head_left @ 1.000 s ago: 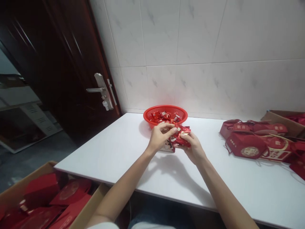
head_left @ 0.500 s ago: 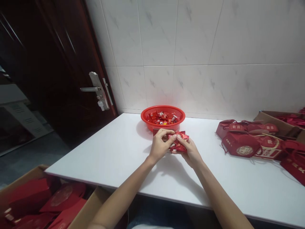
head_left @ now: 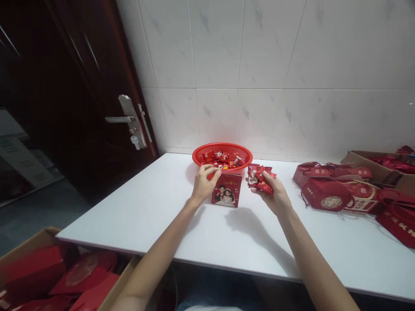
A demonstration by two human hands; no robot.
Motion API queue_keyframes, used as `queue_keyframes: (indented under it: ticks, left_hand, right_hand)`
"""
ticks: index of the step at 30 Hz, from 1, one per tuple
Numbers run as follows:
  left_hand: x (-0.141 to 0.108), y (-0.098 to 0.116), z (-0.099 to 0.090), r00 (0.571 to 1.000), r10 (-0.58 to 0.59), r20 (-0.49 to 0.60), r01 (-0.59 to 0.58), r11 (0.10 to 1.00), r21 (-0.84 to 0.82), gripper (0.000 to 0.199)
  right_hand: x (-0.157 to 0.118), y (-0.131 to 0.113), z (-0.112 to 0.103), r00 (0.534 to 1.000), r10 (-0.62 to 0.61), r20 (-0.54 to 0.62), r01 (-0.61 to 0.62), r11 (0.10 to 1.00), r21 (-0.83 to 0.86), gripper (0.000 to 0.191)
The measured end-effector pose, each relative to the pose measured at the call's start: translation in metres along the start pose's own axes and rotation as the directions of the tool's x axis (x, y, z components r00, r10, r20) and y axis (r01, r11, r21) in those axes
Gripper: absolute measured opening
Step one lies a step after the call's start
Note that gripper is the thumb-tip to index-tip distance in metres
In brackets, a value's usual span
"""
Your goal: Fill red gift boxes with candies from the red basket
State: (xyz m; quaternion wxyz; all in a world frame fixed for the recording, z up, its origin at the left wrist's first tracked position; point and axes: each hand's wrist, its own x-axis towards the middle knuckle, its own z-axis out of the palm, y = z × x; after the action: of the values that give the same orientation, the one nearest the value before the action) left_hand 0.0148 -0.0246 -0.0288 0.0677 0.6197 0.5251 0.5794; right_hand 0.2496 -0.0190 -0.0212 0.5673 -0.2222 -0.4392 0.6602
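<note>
Pinching red pkts, R hand raised; L hand arched by box, grip unclear.

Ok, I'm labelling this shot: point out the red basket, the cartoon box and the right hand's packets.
Red basket (head_left: 223, 147): head view, inner back wall.
Cartoon box (head_left: 229, 188): head view, printed front.
Packets (head_left: 253, 176): head view, leftmost wrapper.

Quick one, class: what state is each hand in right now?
Left hand: fingers curled at the red box's upper corner; whether it grips cannot be told.
Right hand: closed, holding red wrapped packets.
</note>
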Motion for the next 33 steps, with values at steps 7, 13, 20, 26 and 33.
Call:
queue_keyframes:
  ticks: [7,13,20,26,33]
  left_hand:
    - [0.008,0.001,0.008,0.992,0.046,0.115,-0.041,0.998,-0.044,0.009]
    - [0.011,-0.007,0.011,0.981,0.023,0.192,0.003,0.991,-0.131,0.023]
    - [0.007,-0.008,0.016,0.987,-0.047,0.155,0.095,0.944,-0.316,0.03]
    - [0.002,-0.001,0.018,0.991,-0.077,0.108,0.115,0.904,-0.413,0.027]
    - [-0.008,-0.001,0.017,0.988,-0.12,0.095,0.15,0.872,-0.465,0.024]
  right_hand:
    - [0.021,-0.018,0.015,0.998,-0.041,0.049,0.042,0.999,-0.008,0.027]
    - [0.041,-0.03,0.033,0.987,-0.058,0.15,0.063,0.997,-0.034,0.026]
    - [0.057,-0.035,0.044,0.962,-0.046,0.269,0.081,0.989,-0.12,0.032]
    - [0.067,-0.04,0.046,0.959,-0.09,0.268,0.132,0.981,-0.144,0.035]
    - [0.067,-0.034,0.045,0.939,-0.008,0.343,0.098,0.965,-0.245,0.032]
